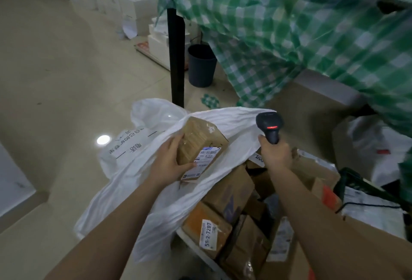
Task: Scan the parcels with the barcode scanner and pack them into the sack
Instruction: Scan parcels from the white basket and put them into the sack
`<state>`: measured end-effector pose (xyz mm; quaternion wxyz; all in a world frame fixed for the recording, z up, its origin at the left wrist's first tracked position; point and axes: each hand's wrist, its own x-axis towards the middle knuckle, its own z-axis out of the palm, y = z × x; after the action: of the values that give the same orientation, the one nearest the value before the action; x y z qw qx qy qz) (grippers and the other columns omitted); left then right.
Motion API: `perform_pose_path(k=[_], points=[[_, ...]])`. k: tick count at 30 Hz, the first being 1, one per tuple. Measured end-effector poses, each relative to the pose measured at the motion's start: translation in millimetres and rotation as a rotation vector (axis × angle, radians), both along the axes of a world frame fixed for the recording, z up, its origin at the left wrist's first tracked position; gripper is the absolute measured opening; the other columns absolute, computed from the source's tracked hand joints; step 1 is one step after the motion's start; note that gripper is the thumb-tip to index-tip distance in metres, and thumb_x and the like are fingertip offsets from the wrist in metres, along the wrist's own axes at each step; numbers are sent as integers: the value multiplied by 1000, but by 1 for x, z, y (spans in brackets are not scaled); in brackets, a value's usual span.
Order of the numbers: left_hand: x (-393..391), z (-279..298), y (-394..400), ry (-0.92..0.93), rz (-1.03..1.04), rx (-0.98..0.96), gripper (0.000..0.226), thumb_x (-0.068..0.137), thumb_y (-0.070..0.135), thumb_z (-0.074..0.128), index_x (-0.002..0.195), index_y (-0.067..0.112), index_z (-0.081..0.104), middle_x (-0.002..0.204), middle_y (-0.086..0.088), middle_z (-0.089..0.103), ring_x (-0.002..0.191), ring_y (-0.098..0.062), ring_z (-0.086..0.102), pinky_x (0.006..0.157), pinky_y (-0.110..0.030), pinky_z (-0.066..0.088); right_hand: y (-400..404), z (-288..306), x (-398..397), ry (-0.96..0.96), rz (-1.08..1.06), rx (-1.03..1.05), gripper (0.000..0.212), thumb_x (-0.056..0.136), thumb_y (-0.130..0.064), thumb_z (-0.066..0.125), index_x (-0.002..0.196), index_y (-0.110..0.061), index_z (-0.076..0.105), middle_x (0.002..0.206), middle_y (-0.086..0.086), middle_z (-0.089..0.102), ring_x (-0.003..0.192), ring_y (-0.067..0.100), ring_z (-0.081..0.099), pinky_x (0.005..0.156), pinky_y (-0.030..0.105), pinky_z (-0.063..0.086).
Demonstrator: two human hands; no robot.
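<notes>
Cardboard parcel sits gripped in your left hand over the sack, right hand clutching the scanner aimed away: risk packing it unscanned.

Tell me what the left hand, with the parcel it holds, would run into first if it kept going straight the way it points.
Most likely the white sack. The left hand grips the brown parcel and points forward and slightly right, and the sack's far wall rises just beyond the parcel. Depth is hard to judge from this one view.
</notes>
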<state>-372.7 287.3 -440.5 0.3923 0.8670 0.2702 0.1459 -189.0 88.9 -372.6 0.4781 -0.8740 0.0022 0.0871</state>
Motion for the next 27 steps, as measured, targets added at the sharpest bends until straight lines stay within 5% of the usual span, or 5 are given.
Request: perform_pose_path(k=[9,13,17,21,27], points=[[57,-43,12,318,-107,322,74,95,45,52,153,24,13,153,-7,26,134,-29,35,96,-40,43,22,-45,24,57,75,-71,16,77,-9,68,87,-13,55,83,6,59,77,25,55,68,28,40],[71,-31,5,406,-195,526,34,99,25,41,130,18,55,117,-5,61,96,-26,62,68,-30,44,9,-29,24,-41,84,-8,16,78,-6,64,86,-16,56,74,5,57,74,27,56,65,33,46],[74,-16,19,53,34,560,44,93,35,39,120,10,63,117,-17,59,108,-38,50,87,-43,43,-18,-15,18,-115,66,-23,16,76,-5,62,80,-20,55,65,1,53,68,26,52,64,34,43],[62,-29,50,439,135,221,66,99,40,43,152,8,18,155,-24,18,140,-44,19,112,-51,22,-33,-11,-2,-153,50,-69,17,75,-5,61,80,-20,53,71,4,55,73,28,54,67,34,43],[17,-79,58,585,133,86,60,101,39,38,147,4,24,145,-26,34,132,-45,34,107,-51,32,-34,-10,-25,-171,66,-152,23,80,-7,60,99,-19,57,88,5,57,81,26,52,72,30,37]])
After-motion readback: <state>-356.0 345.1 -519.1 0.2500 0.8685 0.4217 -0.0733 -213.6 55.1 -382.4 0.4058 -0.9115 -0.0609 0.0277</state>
